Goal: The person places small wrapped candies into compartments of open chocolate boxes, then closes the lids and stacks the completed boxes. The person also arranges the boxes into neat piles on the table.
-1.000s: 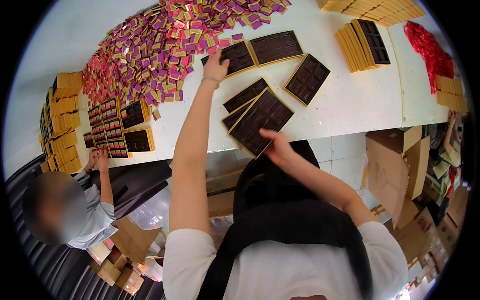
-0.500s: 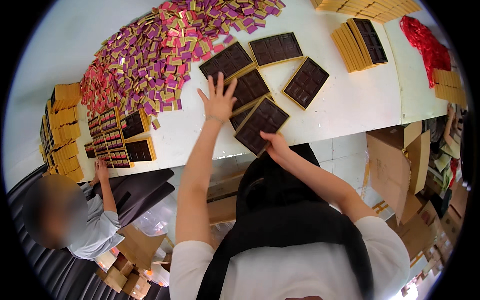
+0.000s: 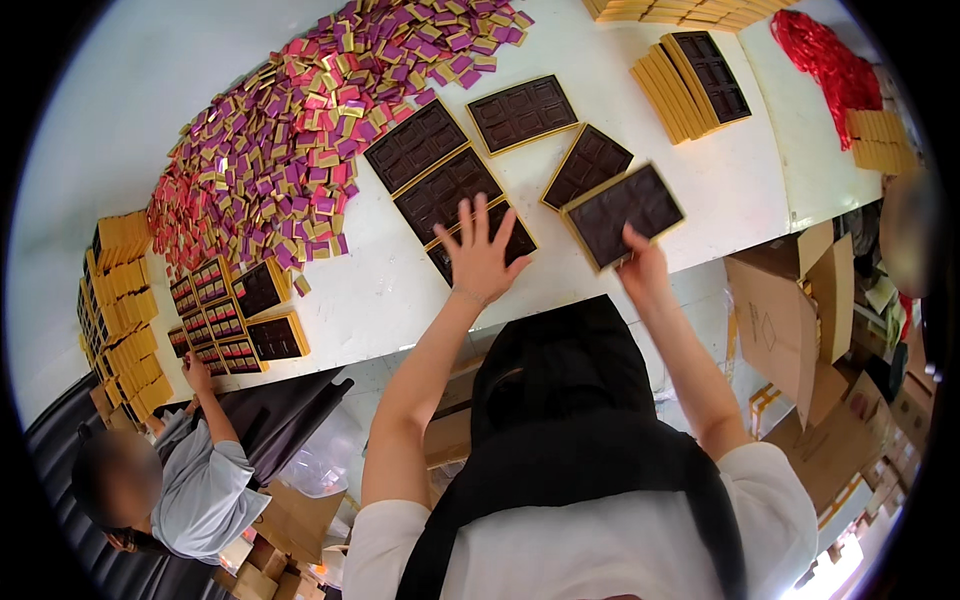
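Note:
In my right hand (image 3: 643,268) is a gold-edged box tray (image 3: 622,215) with dark brown compartments, gripped at its near edge and raised over the table's front. My left hand (image 3: 481,256) lies spread, fingers apart, on the lowest tray (image 3: 518,240) of a slanting column. Above that one, edge to edge, are a middle tray (image 3: 447,190) and an upper tray (image 3: 416,147). Two more trays lie to the right: one at the back (image 3: 522,112) and a tilted one (image 3: 590,165), whose lower part is partly hidden by the held tray.
A heap of small purple, pink and gold wrapped pieces (image 3: 270,150) covers the table's back left. Stacked trays (image 3: 690,88) stand at the back right, near red ribbon (image 3: 825,65). At left a co-worker's hand (image 3: 197,372) touches filled trays (image 3: 222,318). An opened carton (image 3: 775,320) stands right.
My right hand has carried its tray rightward, away from the column. My left hand has moved down to the lowest tray; the column's trays now line up. My view has shifted slightly.

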The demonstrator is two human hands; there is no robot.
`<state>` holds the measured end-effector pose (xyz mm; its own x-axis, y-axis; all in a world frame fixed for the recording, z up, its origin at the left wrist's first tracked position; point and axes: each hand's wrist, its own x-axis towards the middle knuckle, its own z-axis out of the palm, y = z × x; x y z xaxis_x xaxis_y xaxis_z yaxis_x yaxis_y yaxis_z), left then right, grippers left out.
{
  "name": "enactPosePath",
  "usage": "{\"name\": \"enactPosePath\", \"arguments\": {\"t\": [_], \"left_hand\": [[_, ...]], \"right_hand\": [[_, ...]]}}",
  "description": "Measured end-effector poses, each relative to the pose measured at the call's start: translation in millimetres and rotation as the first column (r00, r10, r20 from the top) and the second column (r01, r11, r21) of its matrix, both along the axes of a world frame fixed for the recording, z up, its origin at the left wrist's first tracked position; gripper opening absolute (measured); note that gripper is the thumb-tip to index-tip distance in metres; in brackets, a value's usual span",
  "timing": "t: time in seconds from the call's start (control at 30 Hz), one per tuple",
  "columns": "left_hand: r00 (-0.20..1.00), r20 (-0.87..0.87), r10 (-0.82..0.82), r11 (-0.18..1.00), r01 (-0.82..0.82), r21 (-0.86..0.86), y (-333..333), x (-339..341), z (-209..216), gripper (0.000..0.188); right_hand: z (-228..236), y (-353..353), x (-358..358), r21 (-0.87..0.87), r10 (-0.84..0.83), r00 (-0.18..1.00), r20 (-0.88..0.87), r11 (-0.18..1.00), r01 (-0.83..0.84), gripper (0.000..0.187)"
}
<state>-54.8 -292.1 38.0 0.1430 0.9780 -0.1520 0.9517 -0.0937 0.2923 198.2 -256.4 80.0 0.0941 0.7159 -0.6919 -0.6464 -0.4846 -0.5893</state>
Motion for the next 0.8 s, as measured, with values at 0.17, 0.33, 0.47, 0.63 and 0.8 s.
{"name": "enactPosePath", "arguments": {"t": [0.17,0.33,0.47,0.63,0.8], "left_hand": [[0.994,0.027,-0.104,0.992,0.102,0.074,109,56,11,0.091],[0.940,-0.172,-0.294,0.954,0.276,-0.117,176,30,6,0.086],[0.942,-0.149,-0.302,0.947,0.279,-0.159,203,4,5,0.069],[0.969,-0.145,-0.201,0.979,0.193,-0.070,175,11,3,0.076],[0.966,-0.172,-0.191,0.980,0.176,-0.094,145,3,1,0.085]], "right_hand": [[18,55,10,-0.078,-0.136,0.987,-0.088,0.989,0.129,0.040],[-31,7,54,-0.243,-0.047,0.998,-0.042,0.969,0.035,0.041],[-71,18,1,-0.253,0.010,0.987,-0.159,0.966,-0.051,0.044],[-15,49,-6,-0.334,0.823,0.474,-0.314,0.372,-0.866,0.041],[76,175,90,0.086,-0.165,-0.033,0.986,0.661,-0.746,0.064]]}}
